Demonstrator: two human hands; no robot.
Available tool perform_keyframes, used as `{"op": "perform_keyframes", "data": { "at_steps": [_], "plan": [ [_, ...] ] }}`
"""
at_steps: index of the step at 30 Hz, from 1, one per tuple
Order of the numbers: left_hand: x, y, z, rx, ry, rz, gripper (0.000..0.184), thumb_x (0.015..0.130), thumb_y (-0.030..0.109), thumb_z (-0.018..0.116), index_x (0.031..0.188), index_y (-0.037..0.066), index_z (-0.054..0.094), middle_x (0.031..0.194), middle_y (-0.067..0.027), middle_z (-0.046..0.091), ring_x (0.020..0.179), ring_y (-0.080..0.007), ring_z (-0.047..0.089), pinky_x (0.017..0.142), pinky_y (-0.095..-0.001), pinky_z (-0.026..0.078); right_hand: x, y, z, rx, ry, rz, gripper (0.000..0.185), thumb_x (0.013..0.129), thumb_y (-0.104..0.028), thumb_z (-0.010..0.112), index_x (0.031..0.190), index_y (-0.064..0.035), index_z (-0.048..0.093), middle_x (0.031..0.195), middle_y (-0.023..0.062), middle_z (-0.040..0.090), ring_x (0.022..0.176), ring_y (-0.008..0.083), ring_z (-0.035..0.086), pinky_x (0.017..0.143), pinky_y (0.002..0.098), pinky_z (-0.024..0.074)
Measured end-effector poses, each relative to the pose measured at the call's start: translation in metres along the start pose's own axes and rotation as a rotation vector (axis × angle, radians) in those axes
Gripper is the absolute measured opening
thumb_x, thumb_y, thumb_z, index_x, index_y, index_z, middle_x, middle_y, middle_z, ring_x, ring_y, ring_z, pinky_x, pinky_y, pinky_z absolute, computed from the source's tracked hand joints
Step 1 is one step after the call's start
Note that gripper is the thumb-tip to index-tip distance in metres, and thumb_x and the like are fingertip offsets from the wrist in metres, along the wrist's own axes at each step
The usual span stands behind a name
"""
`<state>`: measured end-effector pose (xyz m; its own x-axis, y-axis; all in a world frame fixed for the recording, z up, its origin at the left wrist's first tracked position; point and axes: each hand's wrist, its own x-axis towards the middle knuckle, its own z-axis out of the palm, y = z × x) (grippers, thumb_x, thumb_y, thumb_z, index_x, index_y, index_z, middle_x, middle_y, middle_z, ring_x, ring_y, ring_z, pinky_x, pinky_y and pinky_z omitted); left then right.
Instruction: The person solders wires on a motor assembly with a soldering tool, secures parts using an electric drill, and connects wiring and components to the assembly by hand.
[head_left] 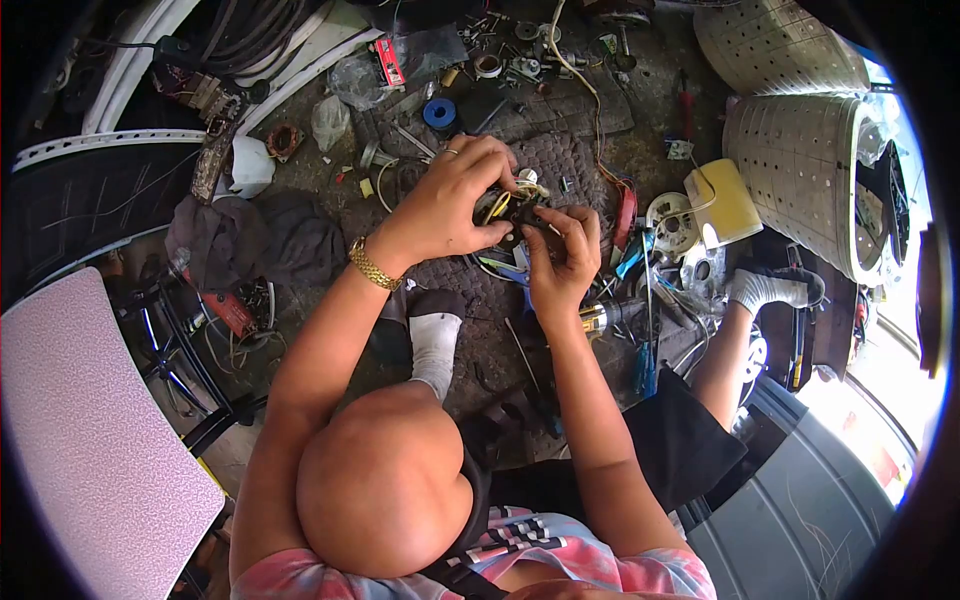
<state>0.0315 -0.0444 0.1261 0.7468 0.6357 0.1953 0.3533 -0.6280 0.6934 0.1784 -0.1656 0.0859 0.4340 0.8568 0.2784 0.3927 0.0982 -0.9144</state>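
Over the dark floor mat, both my hands meet at a small dark part with yellow and pale wires [522,208]; its exact kind I cannot make out. My left hand [445,200], with a gold watch [374,265] at the wrist, curls its fingers round the part from the left and above. From the right, my right hand [565,255] pinches the part's lower edge between thumb and fingers. Blue-handled pliers [512,273] lie just below the hands, partly hidden by the right hand. Palms and fingers cover much of the held part.
A blue spool [439,114] and scattered screws lie beyond my hands. A yellow container [722,203], perforated drums [800,180] and a yellow-black power tool [600,317] stand or lie rightward. Leftward are a dark cloth [260,240] and a pink stool [100,420].
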Motion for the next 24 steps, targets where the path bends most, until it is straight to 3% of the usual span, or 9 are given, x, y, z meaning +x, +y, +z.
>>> {"op": "perform_keyframes", "data": {
  "at_steps": [8,17,24],
  "plan": [
    [-0.002,0.008,0.012,0.073,0.016,-0.098,0.041,0.063,0.006,0.08,0.096,0.005,0.057,0.118,-0.0113,0.058,0.115,-0.0344,0.053,0.1,-0.0447,0.042,0.001,0.006,-0.003,0.012,-0.025,0.03,0.029,0.074,0.006,0.079,0.101,-0.0021,0.072,0.091,0.0093,0.056,0.083,0.0214,0.062,0.07,0.0314,0.0534],
    [-0.004,0.0,0.004,0.01,0.01,0.042,0.028,0.074,0.012,0.074,0.095,0.004,0.058,0.118,-0.0133,0.059,0.114,-0.034,0.052,0.1,-0.0456,0.04,-0.003,0.005,-0.007,-0.037,-0.066,-0.011,0.031,0.073,0.005,0.079,0.103,-0.0044,0.074,0.088,0.0101,0.057,0.082,0.0245,0.061,0.071,0.0337,0.0495],
    [-0.007,0.004,0.016,0.053,0.142,-0.01,0.016,0.077,0.01,0.069,0.09,0.005,0.059,0.103,-0.0107,0.062,0.102,-0.0331,0.055,0.091,-0.0436,0.042,-0.008,0.007,-0.004,-0.037,-0.062,-0.007,0.034,0.072,0.005,0.079,0.103,-0.0056,0.075,0.09,0.0102,0.058,0.083,0.0254,0.06,0.072,0.0347,0.0492]
  ]
}}
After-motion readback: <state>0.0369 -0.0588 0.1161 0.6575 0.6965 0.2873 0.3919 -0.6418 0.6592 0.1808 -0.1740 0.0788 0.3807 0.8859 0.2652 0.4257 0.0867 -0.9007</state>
